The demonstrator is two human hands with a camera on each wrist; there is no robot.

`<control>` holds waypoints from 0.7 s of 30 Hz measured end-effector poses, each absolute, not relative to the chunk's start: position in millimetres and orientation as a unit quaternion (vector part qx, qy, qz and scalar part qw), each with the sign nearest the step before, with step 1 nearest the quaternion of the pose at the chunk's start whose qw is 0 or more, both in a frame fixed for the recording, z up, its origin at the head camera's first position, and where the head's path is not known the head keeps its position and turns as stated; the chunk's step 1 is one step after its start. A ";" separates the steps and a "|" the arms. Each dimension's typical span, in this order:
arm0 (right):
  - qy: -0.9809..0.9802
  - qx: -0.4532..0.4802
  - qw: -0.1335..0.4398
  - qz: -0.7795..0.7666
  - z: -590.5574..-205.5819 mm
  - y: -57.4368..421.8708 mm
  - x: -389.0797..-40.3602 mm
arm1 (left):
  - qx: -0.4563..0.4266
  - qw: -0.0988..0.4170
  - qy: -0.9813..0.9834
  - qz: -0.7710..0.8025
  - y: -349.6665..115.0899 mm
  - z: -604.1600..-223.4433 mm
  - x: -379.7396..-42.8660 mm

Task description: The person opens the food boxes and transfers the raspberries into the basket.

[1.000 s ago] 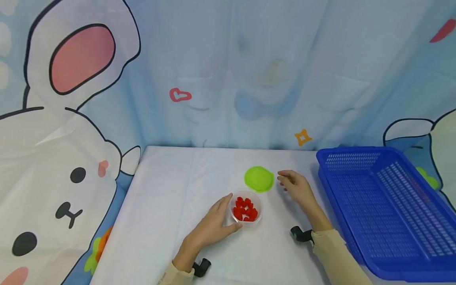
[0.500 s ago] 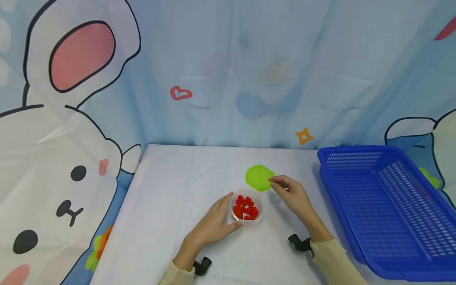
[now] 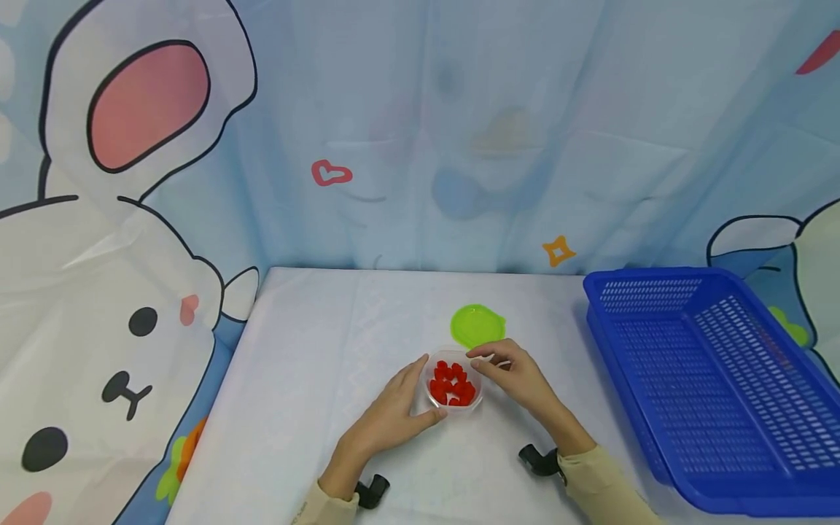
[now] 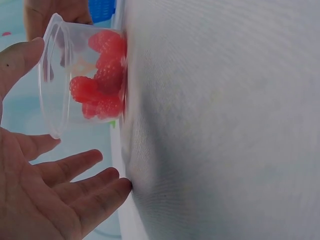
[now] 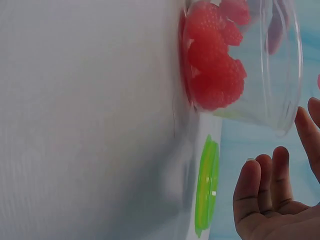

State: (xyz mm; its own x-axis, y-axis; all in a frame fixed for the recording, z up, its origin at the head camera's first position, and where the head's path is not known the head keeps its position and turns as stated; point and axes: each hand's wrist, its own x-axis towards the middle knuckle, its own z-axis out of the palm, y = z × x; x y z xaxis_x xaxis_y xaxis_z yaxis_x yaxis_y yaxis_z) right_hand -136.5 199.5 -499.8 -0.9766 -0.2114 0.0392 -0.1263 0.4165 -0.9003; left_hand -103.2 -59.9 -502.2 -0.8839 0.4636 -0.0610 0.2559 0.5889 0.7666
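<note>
A clear plastic cup (image 3: 453, 408) stands upright on the white table, holding several red raspberries (image 3: 453, 383). My left hand (image 3: 390, 415) holds the cup's left side, thumb and index fingertips at the rim and the other fingers spread loosely. At the cup's upper right is my right hand (image 3: 515, 375), its index fingertip right at the rim (image 5: 295, 65) and its other fingers loosely bent. Just behind the cup a lime-green round lid (image 3: 477, 326) with a small tab lies flat on the table.
A large blue plastic basket (image 3: 741, 394) with mesh walls stands on the right side of the white-covered table (image 3: 315, 350). A light blue curtain (image 3: 394, 95) with cartoon animals hangs behind the table and along its left.
My right hand has moved left and nearer, from beside the green lid to the cup's rim. My left hand, the cup and the lid stay in place.
</note>
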 end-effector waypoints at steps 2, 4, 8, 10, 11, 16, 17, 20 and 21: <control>0.838 -0.114 0.039 -0.533 -501.5 196.4 -137.4 | 0.205 0.128 0.882 0.404 -59.7 -502.0 -103.1; 0.838 -0.132 0.036 -0.528 -503.7 193.2 -138.9 | 0.205 0.127 0.882 0.404 -59.6 -501.9 -102.9; 0.840 -0.156 0.037 -0.518 -507.0 185.2 -142.1 | 0.205 0.128 0.881 0.407 -59.9 -501.2 -102.6; 0.839 -0.162 0.043 -0.517 -507.2 180.9 -142.6 | 0.206 0.129 0.880 0.408 -60.3 -501.0 -102.5; 0.839 -0.165 0.046 -0.516 -507.3 178.8 -142.9 | 0.206 0.129 0.880 0.408 -60.5 -500.8 -102.4; 0.843 -0.177 0.066 -0.504 -508.6 170.6 -145.7 | 0.209 0.130 0.880 0.406 -61.1 -501.0 -102.3; 0.845 -0.181 0.070 -0.498 -508.8 169.5 -146.4 | 0.210 0.129 0.880 0.406 -61.3 -501.1 -102.3; 0.856 -0.197 0.083 -0.471 -509.1 167.0 -148.7 | 0.211 0.130 0.879 0.408 -61.6 -501.2 -102.1; 0.860 -0.203 0.088 -0.460 -508.6 166.3 -149.1 | 0.211 0.131 0.879 0.408 -61.7 -501.3 -102.1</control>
State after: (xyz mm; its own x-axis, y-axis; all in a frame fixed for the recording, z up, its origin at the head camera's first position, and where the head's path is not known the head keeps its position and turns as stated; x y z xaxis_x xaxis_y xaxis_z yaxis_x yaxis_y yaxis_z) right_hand -149.1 166.3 -508.6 -0.9020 -0.4302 0.0352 -0.2684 0.4952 -0.8263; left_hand -102.1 -61.7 -501.3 -0.8767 0.4776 -0.0581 0.2639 0.5782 0.7720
